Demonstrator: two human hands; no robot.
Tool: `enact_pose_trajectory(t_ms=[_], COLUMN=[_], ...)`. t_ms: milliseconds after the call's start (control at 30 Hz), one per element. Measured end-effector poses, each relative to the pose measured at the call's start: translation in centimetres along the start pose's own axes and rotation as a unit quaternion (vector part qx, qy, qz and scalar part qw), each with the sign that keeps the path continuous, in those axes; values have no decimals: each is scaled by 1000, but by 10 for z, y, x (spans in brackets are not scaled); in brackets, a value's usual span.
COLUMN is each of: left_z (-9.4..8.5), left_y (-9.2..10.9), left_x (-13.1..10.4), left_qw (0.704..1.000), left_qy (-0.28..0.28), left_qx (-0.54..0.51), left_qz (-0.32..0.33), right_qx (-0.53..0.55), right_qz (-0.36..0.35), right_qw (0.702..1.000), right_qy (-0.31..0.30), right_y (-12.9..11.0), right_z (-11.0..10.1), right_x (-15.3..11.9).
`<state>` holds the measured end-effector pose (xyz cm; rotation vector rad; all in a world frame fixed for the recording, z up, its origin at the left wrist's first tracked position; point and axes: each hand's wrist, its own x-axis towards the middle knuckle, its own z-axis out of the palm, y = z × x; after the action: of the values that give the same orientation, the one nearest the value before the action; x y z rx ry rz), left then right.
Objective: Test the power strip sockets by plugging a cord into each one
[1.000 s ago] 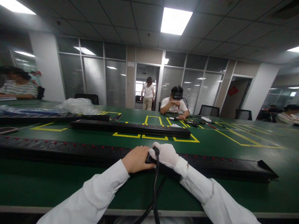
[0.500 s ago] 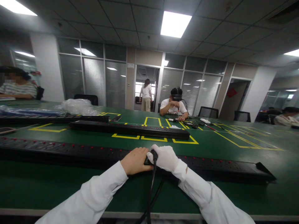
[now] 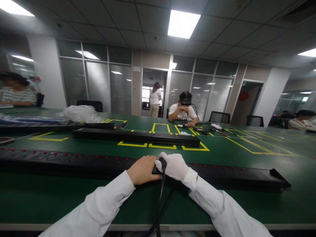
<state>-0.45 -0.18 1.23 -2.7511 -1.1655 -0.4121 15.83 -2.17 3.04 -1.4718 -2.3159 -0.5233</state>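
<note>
A long black power strip (image 3: 222,174) with a row of red buttons lies across the table in front of me. My left hand (image 3: 145,169), bare, is laid over its middle with the fingers wrapped across the top. Right beside it, my right hand (image 3: 174,166) in a white glove is closed round a black plug (image 3: 162,163) pressed at the strip. The glove and my left hand hide where the plug meets the sockets. From the plug a black power cord (image 3: 160,200) runs down over the near table edge.
A second black power strip (image 3: 138,135) lies farther back on the green table (image 3: 74,197), with more strips and clear plastic wrap (image 3: 80,113) to the left. Yellow tape (image 3: 133,144) marks the surface. Across the table sits a person (image 3: 177,112) near cables and small devices.
The view has shifted very slightly. Both hands keep the same hold on the strip and plug, with no clear movement.
</note>
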Motion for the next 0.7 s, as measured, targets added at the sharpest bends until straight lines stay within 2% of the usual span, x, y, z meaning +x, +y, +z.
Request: enact_pose_trajectory(t_ms=[400, 700], left_z=[2, 1], left_y=[-2, 0], left_x=[0, 0], left_qw=[1000, 1000], left_qy=[7, 5], left_qx=[-5, 10], left_qz=[8, 3], right_qx=[23, -10], right_qz=[7, -17], right_qw=[999, 1000], right_qy=[-28, 19], right_y=[5, -2], right_z=[4, -3], right_x=[5, -3])
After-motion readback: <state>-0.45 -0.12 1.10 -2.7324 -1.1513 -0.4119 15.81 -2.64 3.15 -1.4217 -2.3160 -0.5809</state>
